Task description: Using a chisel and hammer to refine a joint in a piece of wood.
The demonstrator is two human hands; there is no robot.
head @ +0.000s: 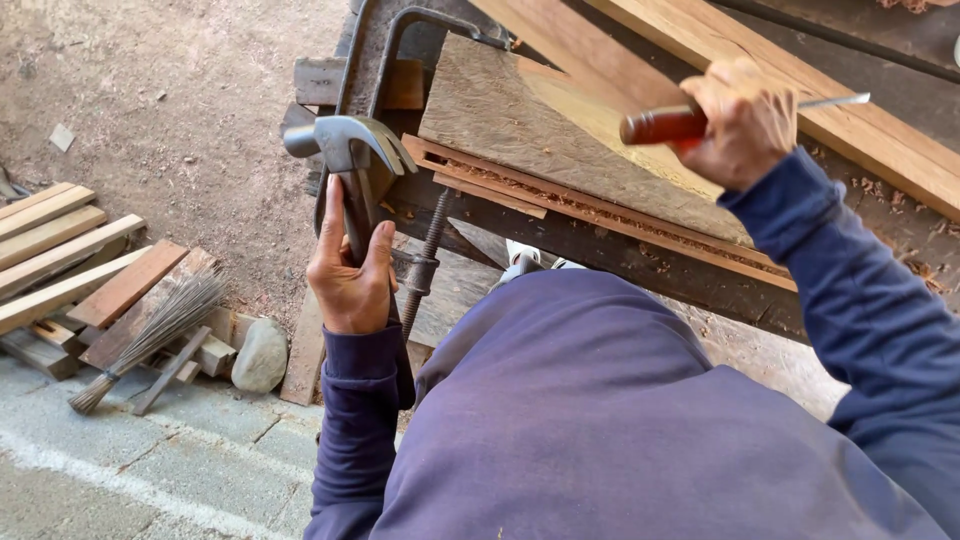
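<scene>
My left hand (350, 275) grips the handle of a steel claw hammer (345, 145), head up, held beside the bench's left end. My right hand (742, 120) is closed around a chisel with a red-brown wooden handle (662, 125); its metal blade (835, 101) points right. The chisel hovers over a weathered wooden board (530, 125) that lies on the workbench, with a thin strip (600, 215) along its near edge. A large iron clamp (425, 25) with a threaded screw (425, 255) holds the board's left end.
Long planks (860, 130) run diagonally across the bench at upper right. On the ground at left lie stacked wood offcuts (60, 255), a small twig broom (155, 335) and a grey stone (260, 355). Dirt floor behind, paved slabs (180, 470) nearer.
</scene>
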